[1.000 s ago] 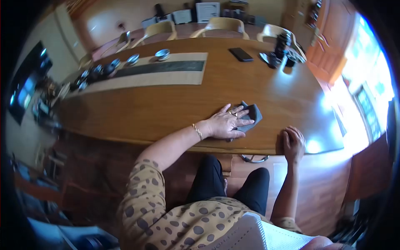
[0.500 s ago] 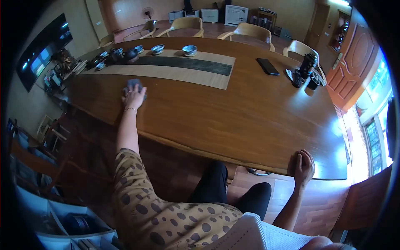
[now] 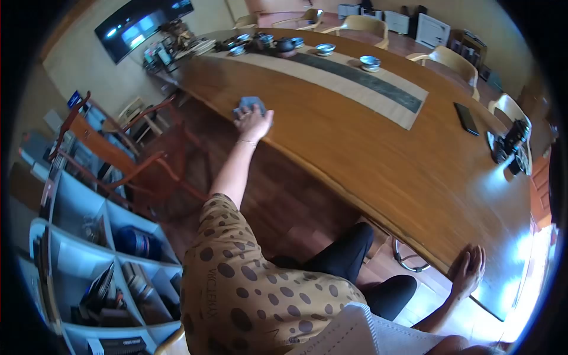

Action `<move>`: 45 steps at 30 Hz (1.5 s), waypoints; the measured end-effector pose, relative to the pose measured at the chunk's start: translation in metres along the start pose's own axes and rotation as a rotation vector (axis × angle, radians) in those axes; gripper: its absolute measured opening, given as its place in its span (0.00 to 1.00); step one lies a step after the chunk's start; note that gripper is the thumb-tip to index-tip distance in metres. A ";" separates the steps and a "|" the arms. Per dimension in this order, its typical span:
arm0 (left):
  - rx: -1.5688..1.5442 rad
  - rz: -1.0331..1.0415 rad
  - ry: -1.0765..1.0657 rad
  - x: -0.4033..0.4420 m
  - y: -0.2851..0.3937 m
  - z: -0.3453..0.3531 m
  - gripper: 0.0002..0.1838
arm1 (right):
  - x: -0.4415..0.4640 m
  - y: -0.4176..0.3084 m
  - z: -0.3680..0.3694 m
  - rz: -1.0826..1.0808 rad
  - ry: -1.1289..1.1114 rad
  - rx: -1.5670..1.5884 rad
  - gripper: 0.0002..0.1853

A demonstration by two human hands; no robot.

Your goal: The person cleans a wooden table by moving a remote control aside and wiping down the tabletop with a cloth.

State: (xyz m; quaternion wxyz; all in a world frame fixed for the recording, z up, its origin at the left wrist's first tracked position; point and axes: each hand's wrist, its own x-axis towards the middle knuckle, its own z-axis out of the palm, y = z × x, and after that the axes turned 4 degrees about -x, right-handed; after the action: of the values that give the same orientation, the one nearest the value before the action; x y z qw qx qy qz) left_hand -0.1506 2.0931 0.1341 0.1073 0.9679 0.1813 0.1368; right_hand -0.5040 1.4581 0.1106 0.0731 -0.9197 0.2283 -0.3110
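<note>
Left hand (image 3: 254,125) laid over a grey-blue cloth (image 3: 251,103) on the bench (image 3: 331,142).
The cloth lies by the near edge, under fingers that look somewhat spread; the right hand (image 3: 470,271) rests at the edge, well apart, fingers close together (whether they grip anything, I cannot tell). Even pressure through palm and fingers would probably keep the cloth flat; near the edge, a slower slide seems wise, lest it slip over, and the runner (image 3: 378,90) with its teapot (image 3: 286,45) deserves some margin.
</note>
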 end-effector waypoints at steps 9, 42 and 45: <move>-0.003 0.365 -0.076 -0.050 0.045 -0.004 0.42 | 0.040 -0.020 -0.027 -0.146 -0.485 -0.357 0.27; -0.055 0.398 -0.215 -0.039 0.053 -0.030 0.35 | 0.062 -0.065 0.027 -0.085 -0.446 -0.164 0.31; -0.098 0.417 -0.236 -0.033 0.054 -0.035 0.35 | 0.110 -0.198 0.066 -0.201 -0.462 -0.007 0.33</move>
State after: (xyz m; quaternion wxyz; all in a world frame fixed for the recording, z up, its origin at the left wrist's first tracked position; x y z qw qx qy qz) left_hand -0.1734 2.0371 0.1732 0.1437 0.9874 -0.0430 0.0505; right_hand -0.3131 1.5817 0.1721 0.0889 -0.9847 0.1139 -0.0973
